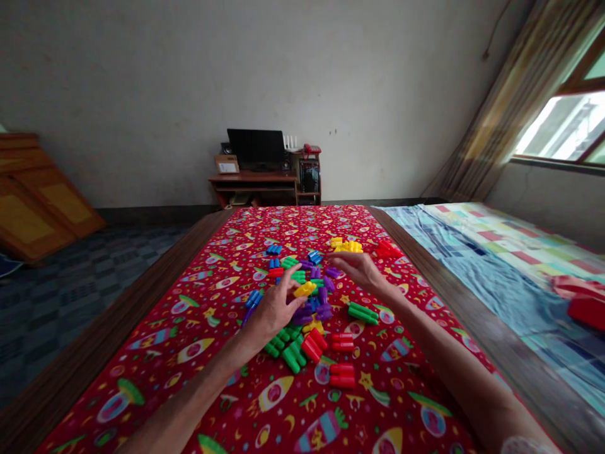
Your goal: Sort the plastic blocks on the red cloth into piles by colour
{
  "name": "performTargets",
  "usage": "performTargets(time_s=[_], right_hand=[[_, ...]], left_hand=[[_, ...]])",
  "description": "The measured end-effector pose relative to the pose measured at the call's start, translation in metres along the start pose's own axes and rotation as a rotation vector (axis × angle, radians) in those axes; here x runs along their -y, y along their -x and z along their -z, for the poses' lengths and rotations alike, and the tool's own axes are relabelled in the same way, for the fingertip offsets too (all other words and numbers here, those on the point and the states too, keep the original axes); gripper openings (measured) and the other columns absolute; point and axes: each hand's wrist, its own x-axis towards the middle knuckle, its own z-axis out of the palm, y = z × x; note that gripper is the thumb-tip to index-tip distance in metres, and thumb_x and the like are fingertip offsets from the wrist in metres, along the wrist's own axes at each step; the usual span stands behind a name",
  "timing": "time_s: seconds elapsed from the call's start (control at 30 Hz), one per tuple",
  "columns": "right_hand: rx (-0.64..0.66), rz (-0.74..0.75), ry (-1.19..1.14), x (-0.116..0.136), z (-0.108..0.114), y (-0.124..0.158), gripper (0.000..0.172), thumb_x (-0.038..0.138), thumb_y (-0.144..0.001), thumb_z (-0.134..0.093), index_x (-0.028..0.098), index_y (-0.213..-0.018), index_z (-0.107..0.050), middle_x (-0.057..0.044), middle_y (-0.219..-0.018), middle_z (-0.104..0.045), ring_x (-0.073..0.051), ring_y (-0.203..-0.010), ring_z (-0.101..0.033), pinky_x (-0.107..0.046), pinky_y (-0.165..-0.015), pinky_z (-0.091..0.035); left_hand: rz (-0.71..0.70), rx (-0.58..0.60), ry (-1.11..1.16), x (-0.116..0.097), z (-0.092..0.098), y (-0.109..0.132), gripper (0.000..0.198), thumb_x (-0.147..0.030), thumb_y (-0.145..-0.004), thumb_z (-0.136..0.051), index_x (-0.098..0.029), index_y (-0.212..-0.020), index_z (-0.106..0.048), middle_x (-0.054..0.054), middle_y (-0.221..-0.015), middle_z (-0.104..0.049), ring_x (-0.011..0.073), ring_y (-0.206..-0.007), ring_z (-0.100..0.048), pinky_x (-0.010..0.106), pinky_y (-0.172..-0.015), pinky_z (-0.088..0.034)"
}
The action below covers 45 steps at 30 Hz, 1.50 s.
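My left hand (278, 306) is closed on a yellow plastic building block (305, 289), pinched between thumb and fingers above the pile. My right hand (358, 270) is just in front of a group of yellow blocks (348, 245), fingers stretched to the left and nothing visible in them. Purple blocks (323, 295) lie between the two hands. Green blocks (293, 354) and red blocks (342, 342) are spread nearer to me. A lone green block (363, 313) rests below my right hand. Blue blocks (253, 299) sit left of the pile, partly behind my left hand.
A red patterned cloth (208, 378) covers the table. More red blocks (388, 248) lie at its right side. A bed (472, 271) stands along the right. Beyond the table is a desk (255, 178) with a monitor (258, 149); a wooden cabinet (42, 195) is at left.
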Motion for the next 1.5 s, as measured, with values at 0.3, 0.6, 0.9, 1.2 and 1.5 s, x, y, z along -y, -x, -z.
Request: performTargets(time_s=[0.3,0.6,0.9,1.2,1.5], right_hand=[[-0.080,0.041,0.254,-0.004,-0.001,-0.014,0.029,0.033,-0.090,-0.053,0.015,-0.101,-0.074,-0.006,-0.075,-0.073,-0.011,-0.056,-0.059,-0.019,-0.054,-0.040],[-0.052,-0.343,0.637,-0.098,0.041,-0.084,0.023,0.014,-0.080,-0.052,0.011,-0.070,-0.073,-0.007,-0.064,-0.068,-0.013,-0.057,-0.055,-0.022,-0.054,-0.033],[-0.125,-0.300,0.564,-0.086,0.043,-0.063,0.044,0.030,-0.093,-0.038,0.012,-0.066,-0.067,-0.006,-0.061,-0.064,-0.011,-0.054,-0.053,-0.022,-0.054,-0.032],[0.242,-0.247,0.849,-0.057,0.033,0.019,0.031,0.040,-0.083,-0.065,0.021,-0.107,-0.068,-0.011,-0.096,-0.071,-0.022,-0.083,-0.063,-0.026,-0.064,-0.038],[0.290,-0.179,0.730,-0.072,0.037,0.011,0.027,0.025,-0.092,-0.045,0.013,-0.097,-0.068,-0.008,-0.073,-0.068,-0.015,-0.062,-0.057,-0.024,-0.057,-0.033]], left_hand=[[-0.200,-0.031,-0.175,-0.005,0.008,-0.002,0.036,-0.026,-0.089,-0.054,-0.022,-0.125,-0.054,0.006,-0.105,-0.068,0.0199,-0.096,-0.067,0.034,-0.088,-0.054],[-0.308,0.057,-0.263,-0.006,0.011,0.000,0.023,-0.019,-0.093,-0.045,-0.020,-0.101,-0.066,0.007,-0.104,-0.067,0.0173,-0.099,-0.063,0.031,-0.090,-0.051],[-0.351,0.486,-0.352,-0.031,0.018,0.019,0.014,-0.018,-0.087,-0.059,-0.024,-0.098,-0.066,0.000,-0.101,-0.070,0.0164,-0.103,-0.060,0.037,-0.107,-0.030],[-0.312,0.545,-0.498,-0.031,0.018,0.032,0.030,-0.015,-0.084,-0.061,-0.025,-0.112,-0.060,0.002,-0.116,-0.062,0.0213,-0.111,-0.051,0.036,-0.097,-0.032],[-0.305,0.504,-0.548,-0.027,0.018,0.033,0.033,-0.027,-0.085,-0.063,-0.023,-0.117,-0.056,0.004,-0.111,-0.062,0.0231,-0.110,-0.050,0.037,-0.097,-0.032]])
